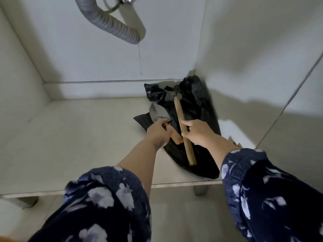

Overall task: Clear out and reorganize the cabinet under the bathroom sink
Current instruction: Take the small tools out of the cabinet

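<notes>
A: So where's the hammer [183,130] sitting?

B: On the black plastic bag [197,105] in the cabinet floor's [87,133] far right corner. Right hand [197,133] has its fingers [185,126] curled round the wooden handle about midway, with the dark head beyond them towards the back wall and the butt end on the near side.

A: And the left hand [158,132]?

B: Its fingers pinch the neck of a grey trowel [158,113], blade pointing away; a short wooden grip shows just under the palm.

A: How will the hammer carry?

B: Stiff and head-heavy, I'd judge. Held mid-handle it may tip forward, so sliding the grip nearer the head would steady it. The bag is soft and slick, likely to drag along or slip.

A: Anything overhead?

B: A corrugated grey drain hose [111,20], well above both hands.
</notes>
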A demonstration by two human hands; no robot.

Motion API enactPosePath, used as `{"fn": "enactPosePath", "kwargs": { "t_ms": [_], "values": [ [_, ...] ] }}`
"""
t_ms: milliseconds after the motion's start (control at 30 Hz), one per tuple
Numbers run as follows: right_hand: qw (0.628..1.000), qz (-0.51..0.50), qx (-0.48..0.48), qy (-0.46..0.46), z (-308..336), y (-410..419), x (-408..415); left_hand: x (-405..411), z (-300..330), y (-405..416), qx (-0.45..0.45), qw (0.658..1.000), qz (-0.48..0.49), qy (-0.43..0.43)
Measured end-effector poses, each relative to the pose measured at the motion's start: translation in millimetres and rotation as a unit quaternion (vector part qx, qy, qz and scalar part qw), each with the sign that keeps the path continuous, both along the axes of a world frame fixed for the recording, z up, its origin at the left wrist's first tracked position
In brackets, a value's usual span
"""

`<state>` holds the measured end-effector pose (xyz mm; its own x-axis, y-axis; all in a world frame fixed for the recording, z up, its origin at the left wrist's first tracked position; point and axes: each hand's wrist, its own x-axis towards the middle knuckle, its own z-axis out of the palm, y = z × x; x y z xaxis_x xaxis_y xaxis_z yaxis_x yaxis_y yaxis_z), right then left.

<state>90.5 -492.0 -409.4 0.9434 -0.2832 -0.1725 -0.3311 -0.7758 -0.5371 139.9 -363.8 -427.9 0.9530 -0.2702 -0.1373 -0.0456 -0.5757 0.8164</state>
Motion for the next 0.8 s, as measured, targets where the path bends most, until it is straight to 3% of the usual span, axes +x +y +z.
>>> {"fn": "enactPosePath", "kwargs": {
  "t_ms": [267, 400, 800],
  "values": [
    [0.999, -0.027, 0.018, 0.017, -25, -10, 34, 55, -44, -33, -0.005, 0.997, 0.040, 0.059],
    [0.997, -0.055, 0.061, 0.012, -30, -9, 35, 64, -44, -35, -0.022, 0.992, 0.057, 0.111],
    [0.992, -0.120, 0.030, 0.006, -27, 17, 32, 61, -26, -10, -0.100, 0.971, 0.065, 0.208]
  ]
}}
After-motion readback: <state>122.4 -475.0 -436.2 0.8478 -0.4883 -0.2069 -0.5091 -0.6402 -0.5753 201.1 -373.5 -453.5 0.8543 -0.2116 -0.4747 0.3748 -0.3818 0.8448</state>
